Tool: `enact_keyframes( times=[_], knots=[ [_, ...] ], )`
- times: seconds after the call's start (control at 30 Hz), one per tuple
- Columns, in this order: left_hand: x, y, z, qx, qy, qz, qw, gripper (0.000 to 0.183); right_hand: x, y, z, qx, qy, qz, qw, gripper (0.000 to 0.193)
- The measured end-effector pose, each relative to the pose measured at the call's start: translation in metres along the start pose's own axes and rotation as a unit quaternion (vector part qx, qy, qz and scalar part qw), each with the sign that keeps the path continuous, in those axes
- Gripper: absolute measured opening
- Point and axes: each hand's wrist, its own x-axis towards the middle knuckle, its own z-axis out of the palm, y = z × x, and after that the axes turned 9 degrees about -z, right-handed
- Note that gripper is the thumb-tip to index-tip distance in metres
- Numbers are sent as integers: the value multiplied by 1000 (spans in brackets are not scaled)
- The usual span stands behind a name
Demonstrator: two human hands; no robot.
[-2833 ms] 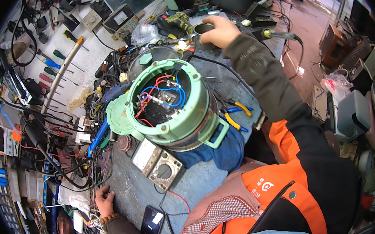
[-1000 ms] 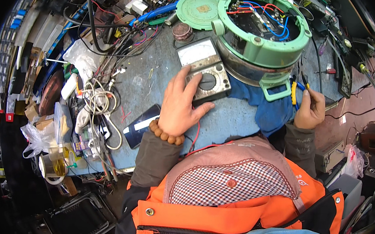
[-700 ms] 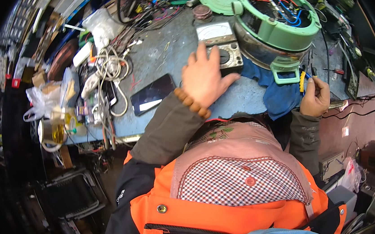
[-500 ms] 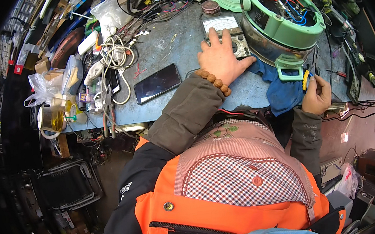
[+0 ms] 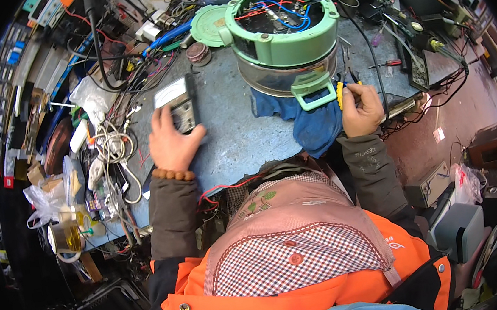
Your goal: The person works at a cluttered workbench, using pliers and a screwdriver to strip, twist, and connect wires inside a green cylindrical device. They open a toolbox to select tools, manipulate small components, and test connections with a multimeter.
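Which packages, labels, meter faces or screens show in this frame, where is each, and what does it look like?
Analog multimeter: on the blue-grey bench under the left hand; dark body, pale dial window.
Clear plastic bags: left bench edge, crumpled, see-through.
Small tag: on the floor at right, white with red.
Grey boxes: lower right floor, rectangular; whether they are instruments or packaging is unclear.

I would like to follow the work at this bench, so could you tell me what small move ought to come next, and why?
Probably bring the meter rightward, nearer the green housing. The left hand holds the meter well left of the housing, whose top is open with red and blue wires showing, while the right hand holds a yellow-handled tool by the housing's base.
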Motion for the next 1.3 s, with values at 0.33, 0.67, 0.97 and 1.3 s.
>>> enact_keyframes(
  times=[0.33, 0.67, 0.97, 1.3],
  knots=[
    [37, -96, 3, 15, 25, -46, 999, 93, 1, -4, 0, 12, 8, 7, 1000, 11],
    [33, 46, -51, -200, 47, 253, 945, 59, 2, -2, -2, -94, 2, -85, 992, 16],
    [73, 188, -21, -178, 2, 448, 876, 54, 7, 9, 5, -163, -32, -44, 985, 18],
    [76, 159, -40, -207, -39, 457, 864, 48, 5, 15, 4, -182, -59, -27, 981, 26]
  ],
)
